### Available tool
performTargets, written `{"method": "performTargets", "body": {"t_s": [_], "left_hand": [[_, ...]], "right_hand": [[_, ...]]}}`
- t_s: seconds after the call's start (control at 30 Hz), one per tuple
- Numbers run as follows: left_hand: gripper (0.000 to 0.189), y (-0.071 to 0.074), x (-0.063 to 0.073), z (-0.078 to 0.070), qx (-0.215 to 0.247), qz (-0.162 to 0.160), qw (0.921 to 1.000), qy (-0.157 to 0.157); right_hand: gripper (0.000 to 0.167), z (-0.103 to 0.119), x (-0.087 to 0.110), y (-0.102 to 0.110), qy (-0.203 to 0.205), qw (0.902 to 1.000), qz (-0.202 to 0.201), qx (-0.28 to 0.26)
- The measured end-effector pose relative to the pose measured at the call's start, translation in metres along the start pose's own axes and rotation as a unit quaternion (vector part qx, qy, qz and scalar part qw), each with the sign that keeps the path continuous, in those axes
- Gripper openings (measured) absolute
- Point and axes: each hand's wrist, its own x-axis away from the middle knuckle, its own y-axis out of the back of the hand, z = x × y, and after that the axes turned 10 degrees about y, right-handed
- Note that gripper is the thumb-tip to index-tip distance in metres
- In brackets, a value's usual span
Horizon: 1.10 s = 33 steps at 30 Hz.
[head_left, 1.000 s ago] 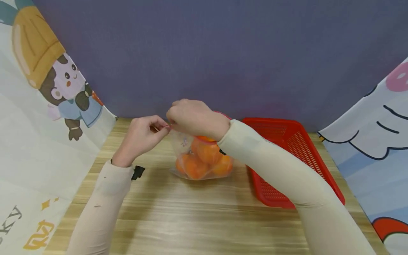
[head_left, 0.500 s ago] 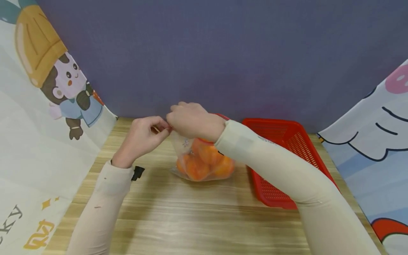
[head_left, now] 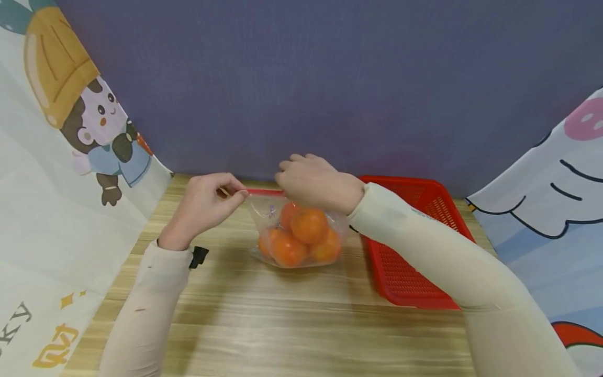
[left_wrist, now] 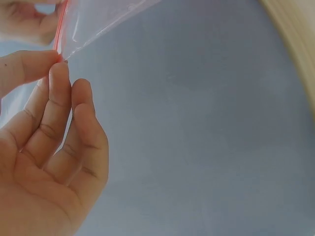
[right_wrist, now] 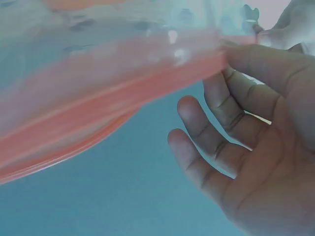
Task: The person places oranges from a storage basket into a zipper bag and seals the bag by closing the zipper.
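Observation:
A clear zip bag [head_left: 256, 209] with a red zip strip [head_left: 265, 192] stands upright on the table, with several oranges [head_left: 308, 226] inside. My left hand [head_left: 205, 209] pinches the left end of the strip between thumb and index finger, as the left wrist view also shows. Farther along the strip, my right hand [head_left: 317, 183] pinches it between thumb and index finger [right_wrist: 241, 88], the other fingers spread loosely. Beyond the right hand, in the right wrist view, the two red edges part and the bag's mouth gapes. From the head, the right hand hides that stretch.
A red plastic basket [head_left: 400, 283] stands right of the bag, partly behind my right sleeve [head_left: 424, 246]. The wooden table [head_left: 282, 324] meets a dark blue-grey backdrop [head_left: 301, 89] at the back. Printed cloths hang at the left and right.
My right hand has slid to the right along the strip, away from the left hand, uncovering a straight red stretch between them. The left hand keeps its hold at the corner.

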Motion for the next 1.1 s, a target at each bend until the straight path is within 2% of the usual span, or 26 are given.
{"method": "performTargets", "body": {"t_s": [0.13, 0.4, 0.7, 1.1], "left_hand": [[0.010, 0.003, 0.002, 0.004, -0.001, 0.001, 0.9999, 0.014], [0.009, 0.008, 0.008, 0.010, -0.006, 0.002, 0.9995, 0.030], [0.009, 0.011, 0.009, 0.012, -0.011, -0.008, 0.9996, 0.024], [0.008, 0.013, 0.008, 0.012, -0.013, -0.016, 0.9996, 0.021]], "right_hand": [[0.010, -0.010, 0.015, -0.011, -0.004, 0.9995, -0.023, -0.021], [0.005, -0.032, 0.049, -0.034, -0.022, 0.9979, -0.045, -0.043], [0.004, -0.055, 0.079, -0.052, -0.037, 0.9939, -0.067, -0.080], [0.005, -0.072, 0.107, -0.072, -0.051, 0.9915, -0.093, -0.075]]}}
